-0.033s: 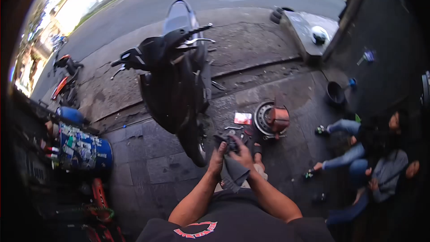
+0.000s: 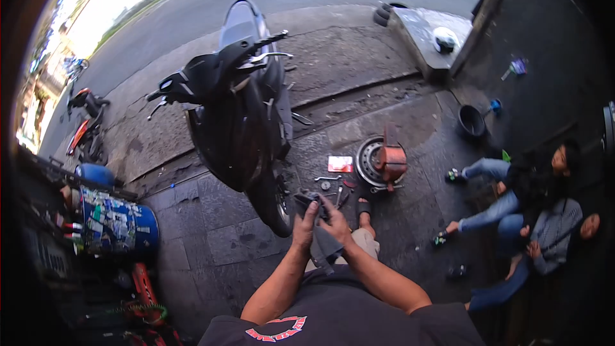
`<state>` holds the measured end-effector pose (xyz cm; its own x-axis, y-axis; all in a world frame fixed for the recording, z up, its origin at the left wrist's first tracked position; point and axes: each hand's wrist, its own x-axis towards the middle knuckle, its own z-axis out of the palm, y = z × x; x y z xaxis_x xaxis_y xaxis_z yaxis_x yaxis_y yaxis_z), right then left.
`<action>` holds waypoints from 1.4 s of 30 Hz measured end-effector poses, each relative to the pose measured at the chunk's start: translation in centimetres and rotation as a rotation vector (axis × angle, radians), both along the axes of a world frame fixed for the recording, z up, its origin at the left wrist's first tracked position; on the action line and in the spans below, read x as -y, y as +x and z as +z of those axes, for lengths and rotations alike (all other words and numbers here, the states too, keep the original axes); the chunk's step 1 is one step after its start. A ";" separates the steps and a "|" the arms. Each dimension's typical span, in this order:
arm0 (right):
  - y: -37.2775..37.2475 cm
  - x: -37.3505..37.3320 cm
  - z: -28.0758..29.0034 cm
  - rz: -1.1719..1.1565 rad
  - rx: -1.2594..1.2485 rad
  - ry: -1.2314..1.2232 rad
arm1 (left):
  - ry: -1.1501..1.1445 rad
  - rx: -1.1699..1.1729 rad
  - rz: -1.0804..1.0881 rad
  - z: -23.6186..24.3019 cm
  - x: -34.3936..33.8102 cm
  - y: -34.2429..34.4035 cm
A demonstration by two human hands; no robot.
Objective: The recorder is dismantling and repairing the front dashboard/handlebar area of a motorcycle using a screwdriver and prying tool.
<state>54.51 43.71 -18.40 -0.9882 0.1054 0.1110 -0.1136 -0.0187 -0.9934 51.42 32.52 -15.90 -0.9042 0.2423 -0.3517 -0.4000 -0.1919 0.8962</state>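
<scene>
Both my hands are raised in front of my chest and grip a dark grey cloth (image 2: 322,248). My left hand (image 2: 303,227) clasps its left side and my right hand (image 2: 337,223) presses on its top, with the rest hanging down between my forearms. A small dark part seems wrapped in the cloth at the fingertips, but I cannot make it out. Just beyond my hands stands the rear wheel of a black scooter (image 2: 240,115).
Loose wrenches (image 2: 332,182), a red packet (image 2: 340,164) and a wheel rim with an orange part (image 2: 383,160) lie on the paving. My sandalled foot (image 2: 364,208) is below them. A blue drum (image 2: 118,224) stands left. Two people (image 2: 538,211) sit at right near a black bucket (image 2: 472,122).
My head has turned a little, so the scene sits further left and up. My hands stay on the cloth, drawn slightly closer together.
</scene>
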 end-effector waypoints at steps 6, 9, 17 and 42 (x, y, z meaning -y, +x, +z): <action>3.0 -1.3 2.5 -0.118 0.213 0.182 | -0.445 -0.138 0.000 -4.4 -0.7 1.3; 4.0 -3.8 2.6 -0.088 0.319 0.239 | -0.632 -0.101 -0.217 -5.0 -1.7 1.5; 3.5 -15.4 0.5 -0.703 0.432 0.457 | -0.575 -0.020 -0.489 -8.9 -8.9 -2.0; -5.8 -44.7 -17.7 -0.450 1.072 0.721 | -1.085 0.821 0.104 -12.3 -4.2 -8.4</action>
<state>48.70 88.45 -36.11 -0.5194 0.6829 -0.5136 0.8522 0.3694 -0.3706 43.04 36.67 -28.20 -0.3413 -0.5533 -0.7598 -0.9128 0.3881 0.1274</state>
